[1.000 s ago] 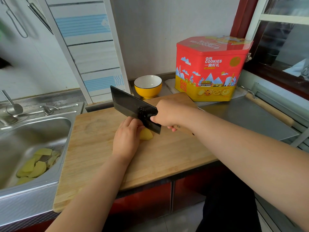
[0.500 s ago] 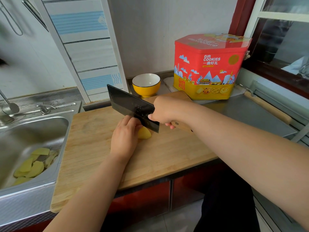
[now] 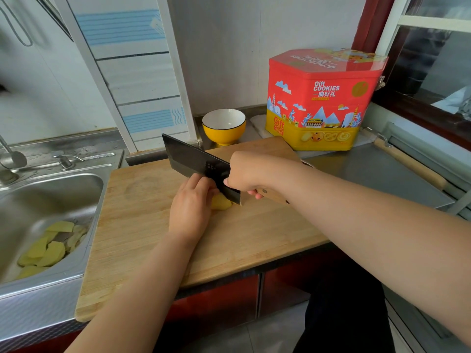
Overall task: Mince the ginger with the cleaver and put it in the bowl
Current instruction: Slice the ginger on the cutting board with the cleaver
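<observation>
A yellow piece of ginger (image 3: 221, 202) lies on the wooden cutting board (image 3: 142, 225), mostly hidden under my fingers. My left hand (image 3: 190, 205) presses down on it, knuckles against the blade. My right hand (image 3: 251, 171) grips the wooden handle of the dark cleaver (image 3: 196, 161), whose blade stands on edge over the ginger, its tip pointing far left. The yellow bowl (image 3: 224, 126), white inside and empty, stands behind the board near the wall.
A steel sink (image 3: 51, 200) on the left holds several yellow peel slices (image 3: 48, 248). A red and yellow cookie tin (image 3: 321, 100) stands at the back right. A wooden rolling pin (image 3: 413, 166) lies along the right edge of the steel counter.
The cleaver and both hands stay at the ginger with barely any shift; the blade sits slightly lower against it. The camera view has drifted a little.
</observation>
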Motion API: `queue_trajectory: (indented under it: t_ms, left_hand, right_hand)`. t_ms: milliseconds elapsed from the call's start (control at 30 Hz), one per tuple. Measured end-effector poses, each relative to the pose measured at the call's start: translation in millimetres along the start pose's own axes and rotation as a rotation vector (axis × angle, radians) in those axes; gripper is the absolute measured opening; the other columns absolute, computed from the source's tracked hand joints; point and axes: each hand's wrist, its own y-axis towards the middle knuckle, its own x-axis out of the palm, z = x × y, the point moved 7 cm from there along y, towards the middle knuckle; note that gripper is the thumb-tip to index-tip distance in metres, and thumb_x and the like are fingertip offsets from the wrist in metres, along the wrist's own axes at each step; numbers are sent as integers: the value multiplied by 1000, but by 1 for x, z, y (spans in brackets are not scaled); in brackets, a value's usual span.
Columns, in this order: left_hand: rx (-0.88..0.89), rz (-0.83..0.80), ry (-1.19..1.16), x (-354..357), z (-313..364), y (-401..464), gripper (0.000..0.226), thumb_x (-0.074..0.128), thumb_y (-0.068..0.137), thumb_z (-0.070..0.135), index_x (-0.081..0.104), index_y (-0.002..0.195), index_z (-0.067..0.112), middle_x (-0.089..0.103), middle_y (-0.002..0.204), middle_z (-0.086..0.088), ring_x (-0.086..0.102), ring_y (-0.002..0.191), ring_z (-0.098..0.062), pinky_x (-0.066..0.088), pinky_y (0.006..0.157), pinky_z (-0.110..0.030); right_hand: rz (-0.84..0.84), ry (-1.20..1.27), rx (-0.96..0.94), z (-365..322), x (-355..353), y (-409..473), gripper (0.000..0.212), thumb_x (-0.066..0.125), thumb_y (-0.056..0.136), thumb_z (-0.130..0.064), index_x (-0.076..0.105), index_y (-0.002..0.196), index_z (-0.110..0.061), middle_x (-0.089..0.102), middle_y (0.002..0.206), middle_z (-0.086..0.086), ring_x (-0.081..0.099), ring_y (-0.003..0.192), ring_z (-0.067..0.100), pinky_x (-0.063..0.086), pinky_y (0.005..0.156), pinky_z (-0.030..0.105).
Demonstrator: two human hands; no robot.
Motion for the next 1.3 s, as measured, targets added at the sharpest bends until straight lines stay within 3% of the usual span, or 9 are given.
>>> queue_trajectory:
  t_ms: [400, 533, 633, 767, 900, 1067, 1167, 1300]
  left_hand:
    - [-1, 7, 19, -1, -1, -1, 7, 66, 86, 7, 66, 92, 9, 60, 91, -7, 54, 77, -22, 34, 60, -25]
    - [3, -4, 10, -1, 0, -1, 4, 65, 87, 10, 65, 91, 10, 60, 92, -6, 54, 79, -21, 36, 61, -26]
    - [-3, -13, 1, -2, 1, -1, 4, 64, 87, 11, 65, 91, 11, 61, 95, -5, 55, 81, -20, 36, 63, -24]
    - [-2, -10, -6, -4, 2, -2, 4, 65, 87, 11, 65, 91, 10, 62, 96, -6, 56, 82, -21, 36, 63, -24]
    - [-12, -20, -13, -4, 0, -3, 4, 64, 88, 10, 65, 91, 12, 61, 95, -5, 55, 82, -20, 37, 64, -25]
    - [-6, -31, 14, -3, -2, -3, 5, 62, 88, 10, 65, 91, 12, 60, 95, -5, 56, 83, -22, 39, 65, -26]
    - [-6, -36, 12, -3, 0, -3, 5, 61, 89, 12, 64, 93, 12, 61, 99, -6, 56, 86, -22, 40, 66, -25]
    - [3, -28, 10, -4, 0, -3, 3, 61, 89, 11, 63, 91, 10, 60, 97, -7, 57, 85, -24, 37, 66, -25]
  right_hand:
    - [-43, 39, 20, 1, 20, 10, 36, 39, 105, -20, 60, 117, 5, 55, 72, 14, 52, 54, 21, 44, 50, 28]
    - [5, 118, 37, 10, 18, 13, 32, 46, 102, -26, 61, 109, 1, 56, 69, 12, 53, 54, 21, 42, 46, 27]
    - [68, 145, -8, 16, 10, 12, 40, 50, 100, -36, 64, 96, 1, 59, 67, 11, 57, 56, 22, 50, 56, 28]
    - [84, 167, -20, 16, 11, 8, 40, 50, 100, -39, 61, 101, -1, 56, 65, 10, 54, 54, 19, 47, 52, 26]
    - [90, 158, -2, 19, 6, 7, 42, 49, 100, -41, 58, 82, -4, 56, 62, 8, 53, 50, 18, 43, 51, 25]
    - [113, 180, 6, 27, -1, 4, 43, 49, 100, -41, 61, 88, -2, 61, 72, 12, 56, 57, 21, 48, 67, 31]
    - [136, 157, -13, 24, -8, -1, 46, 49, 100, -43, 65, 92, -1, 62, 73, 12, 57, 58, 20, 49, 67, 30]
    - [162, 136, -72, 15, -17, -9, 45, 49, 100, -42, 63, 82, -2, 61, 66, 11, 58, 56, 21, 48, 60, 28]
